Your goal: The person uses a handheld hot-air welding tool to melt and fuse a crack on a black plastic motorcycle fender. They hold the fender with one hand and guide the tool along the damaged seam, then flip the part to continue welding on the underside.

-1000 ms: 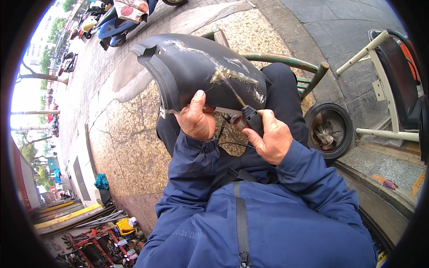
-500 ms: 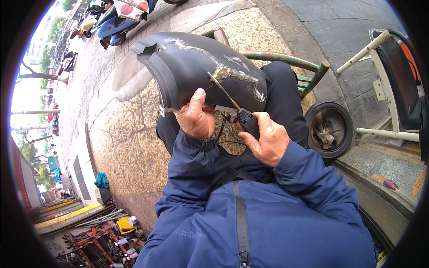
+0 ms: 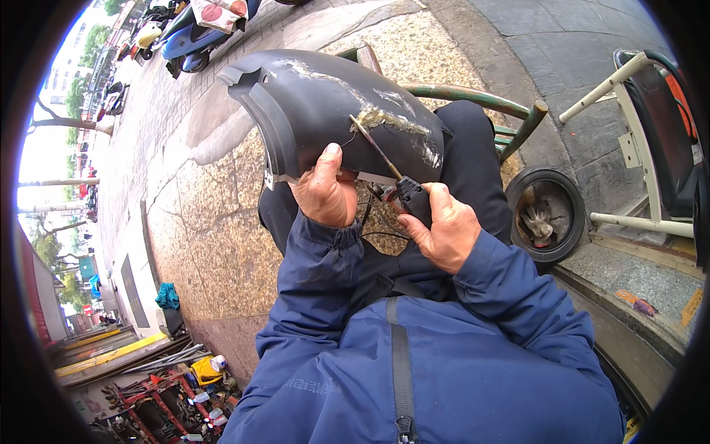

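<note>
We had the black panel (image 3: 318, 111) across the lap, its long axis slanting from upper left to lower right, its bulging face up. Our left hand (image 3: 327, 189) was closed on its near edge, the thumb pressed on the outer face (the fingers were hidden beneath, so we could not tell how they bore on it). Our right hand (image 3: 447, 228) gripped the black handle (image 3: 414, 198) of a tool, whose thin rod (image 3: 377, 152) pointed up and left, away from us, crossing the panel's slant. Its tip lay at or just beside the pale, rough seam (image 3: 392, 120); we could not tell whether they touched. The left hand was nearer that tip, the right set farther back, below and right of it. A tyre (image 3: 543, 255) lay to our right.
</note>
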Tool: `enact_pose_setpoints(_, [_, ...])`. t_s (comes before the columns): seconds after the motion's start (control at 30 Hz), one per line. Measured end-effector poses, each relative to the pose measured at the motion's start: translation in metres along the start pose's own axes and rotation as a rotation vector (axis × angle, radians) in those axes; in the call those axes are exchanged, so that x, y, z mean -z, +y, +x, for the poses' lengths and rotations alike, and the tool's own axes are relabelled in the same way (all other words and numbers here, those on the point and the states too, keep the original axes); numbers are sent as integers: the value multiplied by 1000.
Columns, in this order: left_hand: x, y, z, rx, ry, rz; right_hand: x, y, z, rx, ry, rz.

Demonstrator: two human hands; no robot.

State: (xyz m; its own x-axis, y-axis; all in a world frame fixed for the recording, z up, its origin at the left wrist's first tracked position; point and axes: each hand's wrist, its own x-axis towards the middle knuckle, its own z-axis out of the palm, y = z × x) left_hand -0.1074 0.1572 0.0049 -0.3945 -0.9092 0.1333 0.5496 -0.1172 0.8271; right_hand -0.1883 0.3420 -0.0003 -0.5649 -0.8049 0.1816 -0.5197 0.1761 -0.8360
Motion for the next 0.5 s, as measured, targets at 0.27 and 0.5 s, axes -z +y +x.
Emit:
enact_pose_setpoints(0.27, [-2, 1, 0, -5, -4, -18, -1, -1, 0, 47, -10, 6])
enact_pose_setpoints(0.5, [-2, 1, 1, -4, -3, -5, 2, -1, 0, -33, -13, -3])
